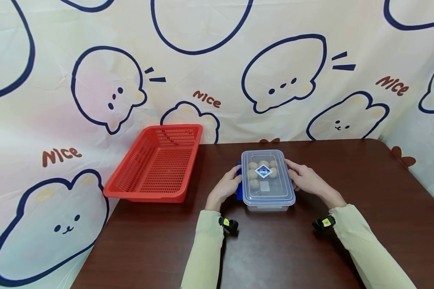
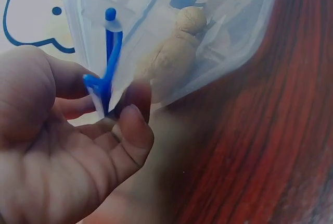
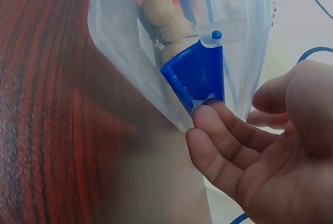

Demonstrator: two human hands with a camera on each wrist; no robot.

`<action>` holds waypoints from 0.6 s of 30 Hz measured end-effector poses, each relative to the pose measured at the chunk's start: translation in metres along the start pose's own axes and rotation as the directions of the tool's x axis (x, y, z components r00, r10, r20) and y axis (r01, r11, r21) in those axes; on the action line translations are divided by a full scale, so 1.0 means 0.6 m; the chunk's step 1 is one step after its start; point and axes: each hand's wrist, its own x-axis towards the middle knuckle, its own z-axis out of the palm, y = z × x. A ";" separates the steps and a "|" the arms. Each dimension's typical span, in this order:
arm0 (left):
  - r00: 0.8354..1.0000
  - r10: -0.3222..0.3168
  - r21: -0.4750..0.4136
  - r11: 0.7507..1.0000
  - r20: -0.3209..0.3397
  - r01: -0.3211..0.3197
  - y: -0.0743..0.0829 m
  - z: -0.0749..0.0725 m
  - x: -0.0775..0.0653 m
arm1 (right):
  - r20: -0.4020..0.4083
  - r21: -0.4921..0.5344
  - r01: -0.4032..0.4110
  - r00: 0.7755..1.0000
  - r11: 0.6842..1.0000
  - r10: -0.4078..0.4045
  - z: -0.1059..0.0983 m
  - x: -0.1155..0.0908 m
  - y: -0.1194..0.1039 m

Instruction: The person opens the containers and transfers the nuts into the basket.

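A clear plastic food container [image 1: 267, 207] with a translucent lid [image 1: 280, 176] and a diamond-shaped blue label stands on the table. Inside lie several round tan walnut-like balls [image 3: 157, 9]. At its left side, my left hand [image 1: 225, 188] holds a blue latch [image 2: 109, 62] that stands out from the wall, thumb on one side and curled fingers on the other. Opposite, my right hand [image 1: 308, 180] has curled fingertips at the lower edge of the other blue latch [image 3: 200, 73], which is also swung outward. In the right wrist view, that thumb is apart from the latch.
A red perforated plastic basket [image 1: 181, 196] stands to the left of the container, at the edge of the dark brown table [image 1: 275, 253]. Behind the table hangs a pale cloth [image 1: 231, 80] printed with cartoon figures. Each wrist wears a black camera band.
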 end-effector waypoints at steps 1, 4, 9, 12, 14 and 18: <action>1.000 0.000 0.009 1.000 0.000 0.000 0.000 0.000 0.000 | -0.002 -0.002 0.002 1.000 1.000 -0.002 0.000 -0.001 0.001; 1.000 0.009 0.033 0.999 0.001 -0.009 -0.003 0.001 0.001 | -0.010 -0.004 0.008 1.000 1.000 -0.008 0.000 -0.004 0.003; 0.999 0.021 0.053 0.998 -0.024 -0.020 -0.003 0.003 0.003 | -0.009 -0.010 0.011 1.000 1.000 -0.011 -0.001 -0.006 0.002; 0.999 0.016 0.054 0.998 -0.033 -0.014 -0.002 0.002 0.002 | -0.001 -0.017 -0.003 1.000 1.000 0.003 -0.002 -0.006 0.000; 0.999 0.009 0.050 0.999 -0.036 -0.008 -0.001 0.002 0.002 | 0.001 -0.018 -0.015 1.000 1.000 0.015 -0.002 -0.006 -0.002; 0.999 0.006 0.043 0.999 -0.039 -0.004 0.000 0.001 0.001 | 0.005 -0.030 -0.012 1.000 0.999 0.012 -0.003 -0.006 -0.005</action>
